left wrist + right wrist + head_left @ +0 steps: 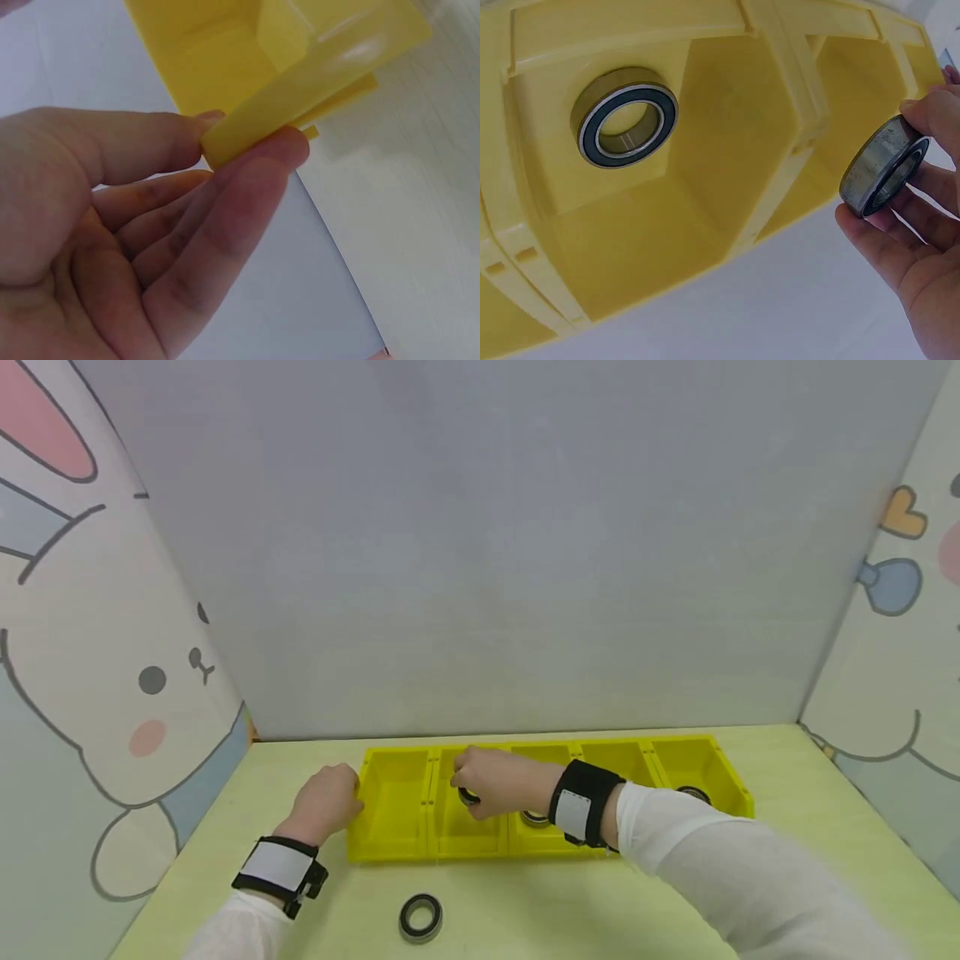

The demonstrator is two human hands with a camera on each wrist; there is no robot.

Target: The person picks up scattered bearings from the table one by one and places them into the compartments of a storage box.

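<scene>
A yellow divided bin (393, 853) with several compartments in a row stands on the table. My left hand (322, 802) pinches the rim (300, 82) of its left end wall between thumb and fingers. Over the second compartment from the left, my right hand (506, 781) holds a ball bearing (874, 161), a steel ring with a dark seal, tilted and gripped by its outer edge. Another bearing (592, 136) lies in the neighbouring third compartment. In the head view, a further bearing (693, 792) sits in the rightmost compartment, partly hidden by my right sleeve.
One loose bearing (420, 936) lies flat on the pale table (360, 927), in front of the bin. A grey wall (487, 568) rises behind, and side panels with cartoon drawings (150, 681) stand left and right. My right forearm covers part of the bin.
</scene>
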